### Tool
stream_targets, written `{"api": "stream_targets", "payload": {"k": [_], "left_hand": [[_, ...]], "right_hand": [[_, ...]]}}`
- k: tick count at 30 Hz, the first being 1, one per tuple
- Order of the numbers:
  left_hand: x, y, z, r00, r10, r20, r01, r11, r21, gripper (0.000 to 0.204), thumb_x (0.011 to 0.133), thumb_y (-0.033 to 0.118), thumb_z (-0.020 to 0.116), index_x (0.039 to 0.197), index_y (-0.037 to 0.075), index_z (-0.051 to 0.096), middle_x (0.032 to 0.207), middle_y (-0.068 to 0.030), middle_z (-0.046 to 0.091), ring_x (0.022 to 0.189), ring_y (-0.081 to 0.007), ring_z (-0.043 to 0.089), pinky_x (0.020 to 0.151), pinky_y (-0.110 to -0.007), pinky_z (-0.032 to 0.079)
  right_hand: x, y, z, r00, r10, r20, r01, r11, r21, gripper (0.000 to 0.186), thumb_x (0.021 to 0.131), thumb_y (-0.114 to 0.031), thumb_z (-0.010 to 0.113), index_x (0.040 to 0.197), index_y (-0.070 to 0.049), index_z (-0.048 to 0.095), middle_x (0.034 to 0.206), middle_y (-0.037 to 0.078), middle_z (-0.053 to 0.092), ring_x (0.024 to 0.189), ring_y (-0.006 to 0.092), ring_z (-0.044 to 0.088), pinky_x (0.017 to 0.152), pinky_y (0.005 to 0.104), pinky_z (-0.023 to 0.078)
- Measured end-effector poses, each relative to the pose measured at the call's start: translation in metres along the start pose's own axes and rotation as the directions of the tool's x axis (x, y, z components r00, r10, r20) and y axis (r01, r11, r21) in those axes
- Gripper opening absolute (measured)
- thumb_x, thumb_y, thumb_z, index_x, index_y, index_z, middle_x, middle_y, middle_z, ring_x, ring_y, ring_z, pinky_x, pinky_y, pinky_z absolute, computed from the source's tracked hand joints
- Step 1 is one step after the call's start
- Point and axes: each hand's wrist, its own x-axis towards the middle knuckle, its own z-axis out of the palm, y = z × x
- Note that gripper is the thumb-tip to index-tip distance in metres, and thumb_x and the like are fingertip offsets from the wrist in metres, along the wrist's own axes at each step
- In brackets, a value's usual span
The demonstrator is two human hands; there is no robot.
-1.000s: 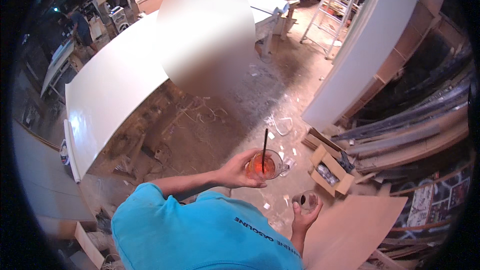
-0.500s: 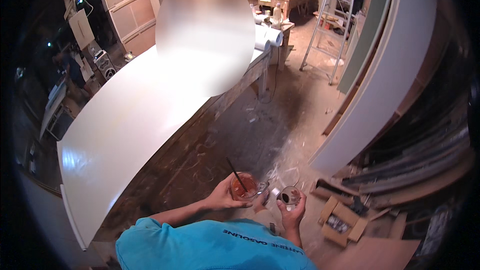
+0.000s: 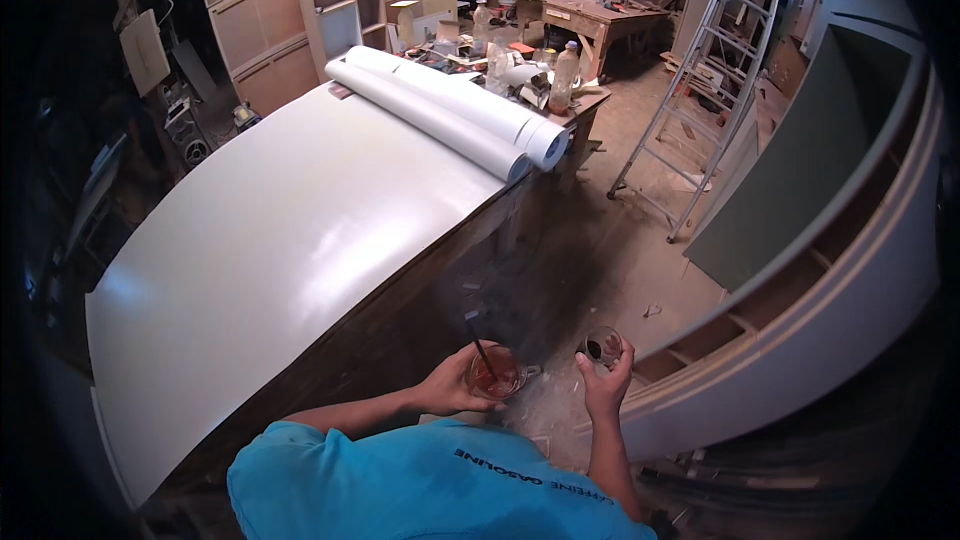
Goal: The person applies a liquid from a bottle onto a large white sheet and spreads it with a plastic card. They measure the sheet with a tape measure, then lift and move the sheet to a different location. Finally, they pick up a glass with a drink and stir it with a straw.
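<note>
In front of my blue shirt, my left hand point(image 3: 447, 382) is closed around a glass mug point(image 3: 497, 387) of reddish-brown drink. A dark straw point(image 3: 480, 342) leans out of the mug toward the upper left. My right hand point(image 3: 607, 380), off to the right, is wrapped round a small clear glass point(image 3: 603, 344) with a little dark liquid in it. The two vessels are apart, both over the floor beside the long table. Neither hand touches the table.
A long table topped with a glossy white sheet point(image 3: 240, 210) curves along the left, two white rolls point(image 3: 430, 120) lying across its far end. Bottles point(image 3: 564, 80) stand behind them. At the right are a stepladder point(image 3: 700, 100) and a long curved cabinet piece point(image 3: 800, 340).
The view has swung, bringing the rolls and ladder more fully into sight. My right hand with the small glass is higher and farther right; the mug stays in my left hand.
</note>
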Motion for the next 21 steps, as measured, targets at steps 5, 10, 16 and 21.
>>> {"api": "stream_targets", "payload": {"k": [5, 10, 16, 21], "left_hand": [[0.199, -0.023, -0.043, 0.995, 0.054, 0.087, -0.043, 0.992, -0.119, 0.080, 0.079, 0.013, 0.086, 0.142, 0.004, 0.037, 0.134, -0.0098, 0.053, 0.125, -0.0207, 0.054, 0.107, -0.039, 0.045], [0.400, -0.022, -0.057, 0.989, 0.042, 0.141, 0.024, 0.901, -0.433, 0.085, 0.075, 0.012, 0.089, 0.141, 0.005, 0.036, 0.135, -0.0079, 0.050, 0.128, -0.0182, 0.050, 0.111, -0.037, 0.041], [0.619, -0.064, -0.077, 0.993, 0.102, 0.058, -0.079, 0.948, -0.309, 0.085, 0.075, 0.013, 0.089, 0.141, 0.005, 0.035, 0.134, -0.0082, 0.051, 0.128, -0.0189, 0.051, 0.111, -0.036, 0.042], [0.770, -0.088, -0.111, 0.987, 0.109, -0.122, -0.111, 0.994, -0.009, 0.090, 0.072, 0.025, 0.092, 0.141, 0.004, 0.037, 0.129, -0.0091, 0.055, 0.124, -0.0195, 0.055, 0.108, -0.035, 0.044]], "right_hand": [[0.138, 0.046, 0.018, 0.952, 0.298, -0.064, -0.291, 0.952, 0.094, 0.072, 0.074, -0.014, 0.086, 0.134, -0.004, 0.047, 0.129, 0.016, 0.055, 0.121, 0.0268, 0.054, 0.098, 0.0422, 0.047], [0.265, 0.105, -0.004, 0.929, 0.295, -0.225, -0.295, 0.955, 0.033, 0.072, 0.073, -0.013, 0.085, 0.134, -0.004, 0.048, 0.126, 0.013, 0.056, 0.111, 0.0257, 0.055, 0.091, 0.0370, 0.051], [0.456, 0.203, -0.011, 0.876, 0.355, -0.326, -0.360, 0.932, 0.049, 0.074, 0.073, -0.012, 0.085, 0.136, -0.003, 0.045, 0.126, 0.014, 0.055, 0.113, 0.0262, 0.054, 0.090, 0.0404, 0.051], [0.667, 0.259, -0.002, 0.957, 0.266, -0.117, -0.265, 0.964, 0.024, 0.075, 0.074, -0.014, 0.084, 0.137, -0.004, 0.044, 0.125, 0.013, 0.056, 0.113, 0.0267, 0.054, 0.090, 0.0389, 0.048]]}}
